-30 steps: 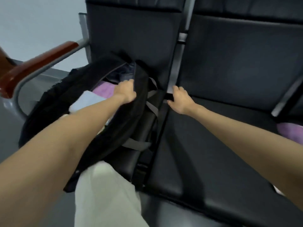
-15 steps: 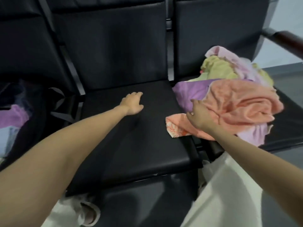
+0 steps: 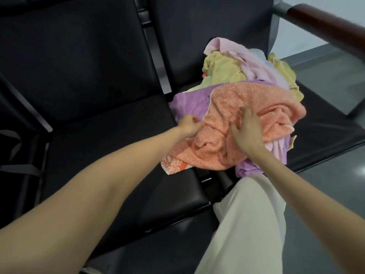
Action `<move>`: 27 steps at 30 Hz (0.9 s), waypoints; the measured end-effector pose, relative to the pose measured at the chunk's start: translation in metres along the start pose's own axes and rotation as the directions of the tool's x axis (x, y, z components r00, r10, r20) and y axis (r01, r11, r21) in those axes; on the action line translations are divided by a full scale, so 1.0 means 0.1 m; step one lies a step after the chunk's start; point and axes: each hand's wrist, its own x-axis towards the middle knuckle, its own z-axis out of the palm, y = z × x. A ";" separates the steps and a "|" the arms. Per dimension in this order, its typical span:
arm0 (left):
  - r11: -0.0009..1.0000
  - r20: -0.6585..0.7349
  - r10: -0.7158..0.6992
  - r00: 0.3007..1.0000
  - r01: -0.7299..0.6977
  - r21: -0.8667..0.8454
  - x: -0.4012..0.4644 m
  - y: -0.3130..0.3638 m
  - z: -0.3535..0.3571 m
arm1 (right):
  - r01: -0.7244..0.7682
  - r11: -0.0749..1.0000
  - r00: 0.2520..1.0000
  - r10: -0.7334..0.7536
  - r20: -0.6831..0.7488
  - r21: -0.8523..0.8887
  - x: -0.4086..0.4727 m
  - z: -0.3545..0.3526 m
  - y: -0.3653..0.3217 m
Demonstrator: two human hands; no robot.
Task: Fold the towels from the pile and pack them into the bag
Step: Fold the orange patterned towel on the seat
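**Both hands on the orange towel at the top of the pile**

We are pinching the left edge of the orange towel (image 3: 233,123) with our left hand (image 3: 187,126), fingers curled into the cloth. Our right hand (image 3: 246,133) is lying on the same towel, just right of the left hand, fingers fairly straight and slightly spread, pressing down on the crumpled fabric rather than closing round it.

That one orange towel is sitting on the near, top side of the pile, its patterned corner hanging over the gap between two seats. Under it we are seeing a purple towel (image 3: 187,103), showing to the left and again at the near edge. Farther back one pale pink towel (image 3: 243,56) is draped over yellow cloth (image 3: 219,72), which is peeking out on both sides; we cannot tell whether that is one yellow towel or two.

The whole pile is resting on the right seat (image 3: 325,133) of the black bench. The middle seat (image 3: 110,135) is lying to its left. One brown armrest (image 3: 325,26) is running along the far right. Our light trouser leg (image 3: 246,224) is showing at the near right.
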 end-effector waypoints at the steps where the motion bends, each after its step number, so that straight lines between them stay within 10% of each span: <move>1: 0.997 -0.003 -0.047 0.999 0.047 -0.061 0.02 0.04 0.04 | -0.034 0.999 0.999 0.034 0.003 0.020 0.01 0.02 0.03; 6: 0.925 0.045 -0.185 0.982 0.190 -0.328 -0.02 0.15 0.09 | -0.055 0.998 0.998 0.054 0.029 0.014 -0.02 0.04 0.11; 14: 0.896 -0.239 0.193 0.952 -0.270 -0.352 -0.58 0.42 -0.38 | -0.102 0.995 0.995 0.102 -0.005 0.009 0.05 -0.34 -0.25; 19: 0.868 -0.148 0.431 0.890 -0.454 -0.200 -1.17 0.45 -0.87 | 0.228 0.966 0.971 -0.234 0.043 0.121 0.16 -0.61 -0.66; 27: 0.862 0.142 0.500 0.854 -0.506 0.006 -1.97 0.11 -1.49 | 0.478 0.872 0.495 -0.370 0.786 0.109 -0.22 -0.54 -1.41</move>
